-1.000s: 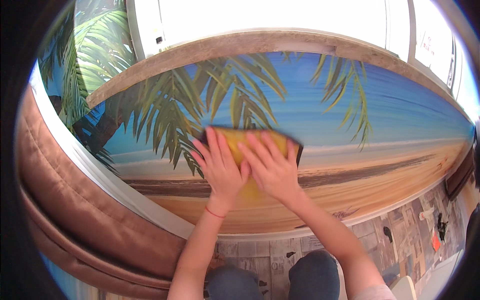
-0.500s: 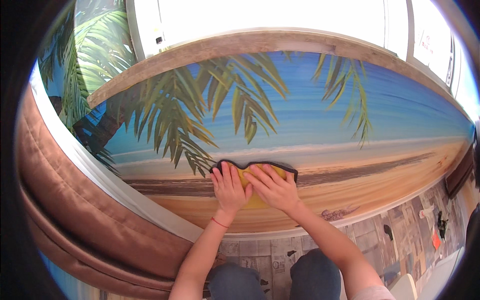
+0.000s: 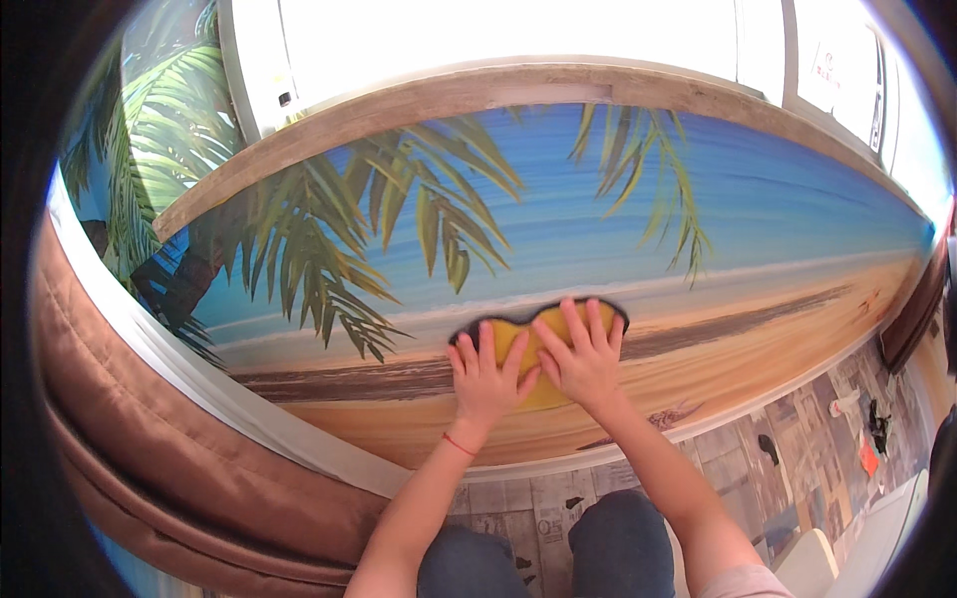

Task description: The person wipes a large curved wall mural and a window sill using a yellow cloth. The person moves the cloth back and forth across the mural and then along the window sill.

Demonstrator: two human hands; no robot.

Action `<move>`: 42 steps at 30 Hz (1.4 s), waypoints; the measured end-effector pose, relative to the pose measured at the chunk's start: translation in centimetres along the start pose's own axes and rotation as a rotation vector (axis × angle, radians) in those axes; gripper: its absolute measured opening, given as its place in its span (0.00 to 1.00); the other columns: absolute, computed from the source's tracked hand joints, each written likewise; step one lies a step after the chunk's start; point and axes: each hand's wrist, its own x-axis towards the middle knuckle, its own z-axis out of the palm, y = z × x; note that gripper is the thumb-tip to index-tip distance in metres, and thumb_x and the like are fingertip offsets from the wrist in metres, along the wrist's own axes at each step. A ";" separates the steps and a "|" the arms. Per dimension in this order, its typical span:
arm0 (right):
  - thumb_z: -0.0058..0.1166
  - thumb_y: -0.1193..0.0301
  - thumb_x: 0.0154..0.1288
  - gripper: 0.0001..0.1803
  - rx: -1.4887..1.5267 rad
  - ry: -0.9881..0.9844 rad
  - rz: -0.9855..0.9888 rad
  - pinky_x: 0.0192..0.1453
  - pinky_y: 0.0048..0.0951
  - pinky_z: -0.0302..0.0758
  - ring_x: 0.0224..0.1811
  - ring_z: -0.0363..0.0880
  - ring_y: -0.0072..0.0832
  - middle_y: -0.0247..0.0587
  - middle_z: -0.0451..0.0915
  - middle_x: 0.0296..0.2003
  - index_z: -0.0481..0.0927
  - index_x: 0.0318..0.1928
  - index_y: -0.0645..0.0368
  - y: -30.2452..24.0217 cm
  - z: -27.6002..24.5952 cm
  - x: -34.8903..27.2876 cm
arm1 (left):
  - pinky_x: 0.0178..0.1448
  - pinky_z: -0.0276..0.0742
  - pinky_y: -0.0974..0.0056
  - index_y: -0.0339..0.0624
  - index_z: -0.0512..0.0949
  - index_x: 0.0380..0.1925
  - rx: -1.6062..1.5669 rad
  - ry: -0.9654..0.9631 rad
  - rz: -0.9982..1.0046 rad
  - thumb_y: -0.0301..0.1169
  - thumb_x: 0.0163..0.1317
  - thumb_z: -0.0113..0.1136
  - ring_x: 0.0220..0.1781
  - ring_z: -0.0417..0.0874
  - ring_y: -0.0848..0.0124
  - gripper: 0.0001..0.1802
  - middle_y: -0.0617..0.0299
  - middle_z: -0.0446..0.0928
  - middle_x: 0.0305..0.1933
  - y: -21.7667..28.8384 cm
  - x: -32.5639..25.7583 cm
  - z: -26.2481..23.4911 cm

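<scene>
My left hand point(image 3: 485, 377) and my right hand point(image 3: 586, 361) press flat against a yellow piece with a dark border point(image 3: 543, 326). Its upper edge has two rounded humps with a dip between them. The lower part narrows beneath my palms, and my hands cover much of it. Behind it is a low wall with a beach mural point(image 3: 478, 289); the piece lies over the painted shoreline and sand. Both hands have their fingers stretched and spread, the thumbs pointing toward each other. A thin red cord point(image 3: 459, 443) circles my left wrist.
A brown curtain point(image 3: 179, 419) hangs on the left. The window sill point(image 3: 419, 95) tops the wall below bright windows. On the patterned floor point(image 3: 718, 453) lie small black scraps and an orange piece point(image 3: 868, 458). A pale chair-like edge point(image 3: 812, 563) stands at lower right.
Both hands and the yellow piece have shifted right along the mural, away from the palm leaf tips. My fingers are spread wider. The view has also shifted slightly.
</scene>
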 end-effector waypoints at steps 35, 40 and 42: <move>0.57 0.59 0.57 0.29 0.060 0.028 0.125 0.75 0.50 0.45 0.72 0.59 0.43 0.42 0.65 0.68 0.75 0.63 0.37 13.4 -6.4 6.2 | 0.72 0.39 0.32 0.44 0.66 0.66 -0.053 0.047 -0.019 0.51 0.63 0.53 0.75 0.42 0.30 0.35 0.34 0.51 0.73 10.9 14.5 0.4; 0.56 0.57 0.60 0.28 0.003 -0.018 0.075 0.74 0.50 0.45 0.72 0.59 0.41 0.40 0.65 0.68 0.74 0.63 0.34 13.9 -4.9 -2.0 | 0.72 0.40 0.31 0.43 0.69 0.63 0.063 0.004 0.154 0.55 0.65 0.48 0.75 0.43 0.30 0.34 0.34 0.55 0.71 12.6 8.4 3.0; 0.54 0.57 0.61 0.28 0.016 -0.018 0.079 0.76 0.50 0.41 0.72 0.59 0.41 0.40 0.65 0.68 0.74 0.63 0.34 14.8 -5.3 -1.2 | 0.72 0.41 0.32 0.42 0.70 0.61 0.044 -0.016 0.137 0.54 0.64 0.49 0.75 0.44 0.31 0.33 0.34 0.55 0.71 12.9 9.8 2.8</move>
